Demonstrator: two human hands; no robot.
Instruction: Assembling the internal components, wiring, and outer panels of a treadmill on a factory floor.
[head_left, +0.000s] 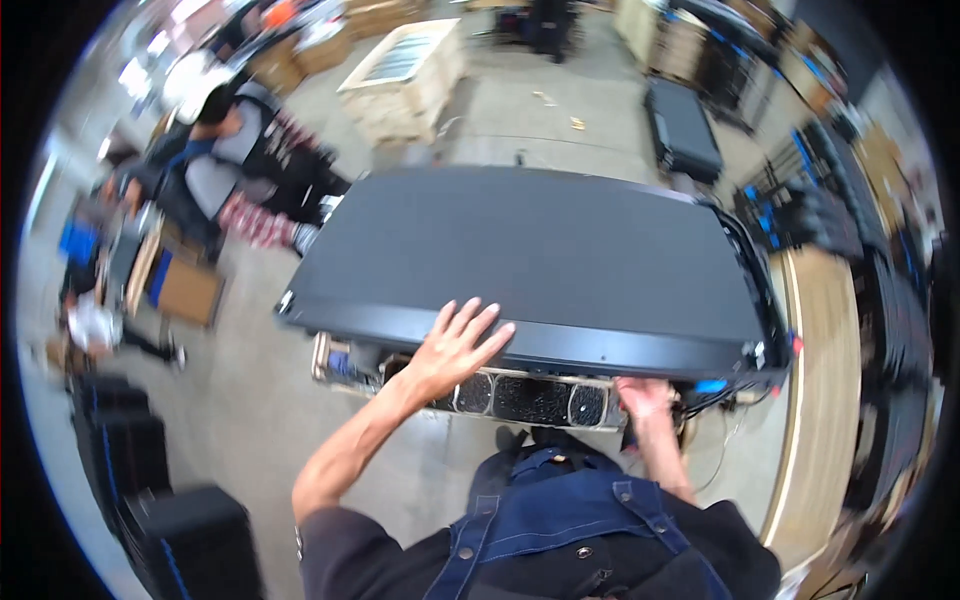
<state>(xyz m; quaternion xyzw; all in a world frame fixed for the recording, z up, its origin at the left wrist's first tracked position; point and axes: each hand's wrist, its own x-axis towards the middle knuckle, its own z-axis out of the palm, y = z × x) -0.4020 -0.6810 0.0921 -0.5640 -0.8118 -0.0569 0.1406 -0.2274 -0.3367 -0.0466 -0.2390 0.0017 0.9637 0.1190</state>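
A large black panel (pixel 520 250), like a wide flat lid, lies in front of me over a frame. My left hand (pixel 458 350) is spread open, resting on the panel's near edge left of its middle. Farther right, my right hand (pixel 645 395) reaches beneath the near edge; its fingertips are hidden there, so I cannot see whether they grip anything. Under the panel's front shows a light-coloured frame with black rounded-square parts (pixel 525 398) in a row. Dark cables (pixel 705 400) hang by the right corner, beside my right hand.
A co-worker (pixel 235 165) in a white helmet stands at the panel's far left. Beyond it are a wooden crate (pixel 410 85) and a black case (pixel 685 130). A long wooden surface (pixel 822 380) runs along the right. Black cases (pixel 195 545) stand lower left.
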